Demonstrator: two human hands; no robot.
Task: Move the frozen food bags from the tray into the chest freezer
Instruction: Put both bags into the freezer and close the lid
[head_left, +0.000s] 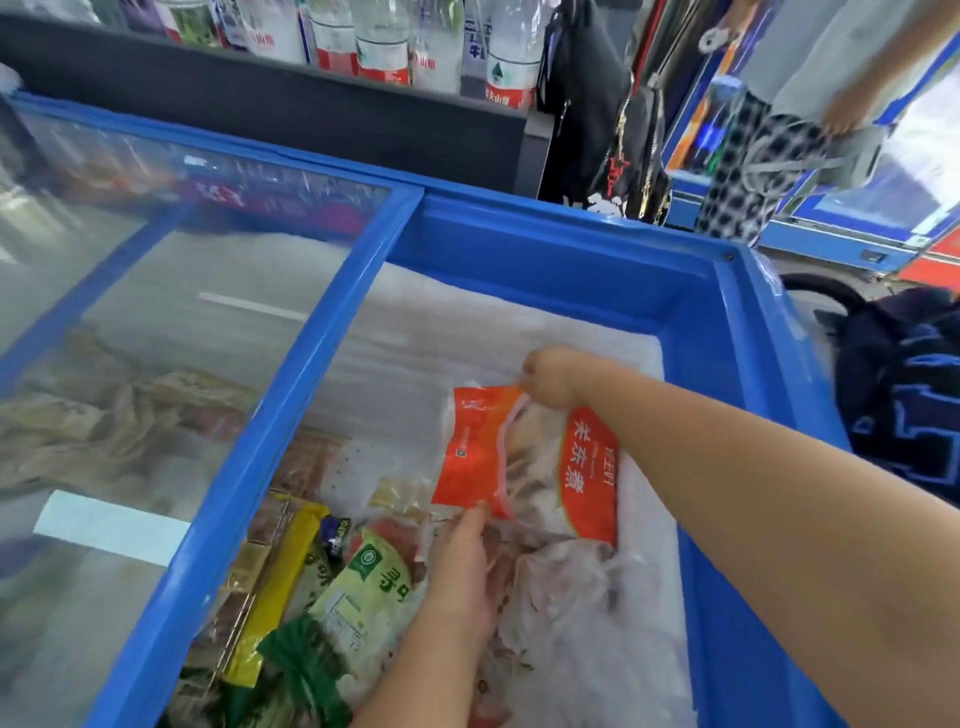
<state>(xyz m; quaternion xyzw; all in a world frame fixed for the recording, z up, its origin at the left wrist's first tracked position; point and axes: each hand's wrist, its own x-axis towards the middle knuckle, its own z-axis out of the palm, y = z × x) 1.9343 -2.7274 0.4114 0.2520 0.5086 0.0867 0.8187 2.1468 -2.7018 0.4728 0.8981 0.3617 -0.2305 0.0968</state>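
Note:
An orange and clear frozen food bag (483, 457) with white lettering stands on edge inside the open right half of the blue chest freezer (701, 291). My right hand (556, 376) pinches the bag's top edge. My left hand (467, 566) reaches in from below, fingertips touching the bag's lower edge, fingers extended. Below the bag lie other frozen packs: a green and pale yellow bag (358, 587), a yellow pack (275, 592) and clear bags of pale meat (566, 587). No tray is in view.
The freezer's sliding glass lid (197, 322) covers the left half, with more packs beneath it. Frost lines the inner walls. Water bottles (374, 41) stand on a shelf behind. A person in checked trousers (743, 156) stands at the far right, beside a dark backpack (904, 384).

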